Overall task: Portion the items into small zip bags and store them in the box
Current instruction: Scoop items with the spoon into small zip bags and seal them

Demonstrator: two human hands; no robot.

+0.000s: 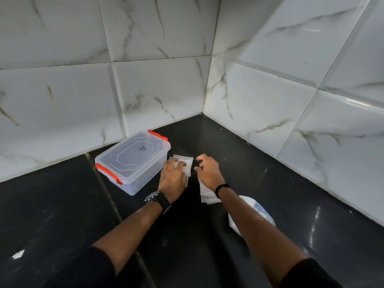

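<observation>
**Still early: bags being sorted, box lid on**

Right, we are watching the opening step, by my reading, with nothing portioned yet. The left hand (173, 176) is lying flat, fingers straight, pressing down on a small pile of empty zip bags (185, 163) just at the 3 o'clock side of the box (133, 161). The right hand (207, 170) is hovering just beside that pile, at its 3 o'clock, fingers loosely curled and holding nothing, apparently going for the top bag.

More clear bags (206, 194) are lying partly under the right wrist, at 6 o'clock from the first pile. A larger white plastic bag (252, 213) (probably the items to portion, though its contents are too blurred to tell) is sitting at 5 o'clock, half hidden by the right forearm.

The box is sitting closed, clear lid on, with an orange latch (108, 174) at its near end and another at the far end. So the next move is calling for peeling one thin bag free while the left hand is pinning the rest, then opening its zip; slippery film clinging together is the likely nuisance. The box is going to need unlatching too.

All of it is resting on a glossy black countertop (62, 204), which is running into a corner of white marble-look wall tiles (145, 80) at 12 o'clock.
</observation>
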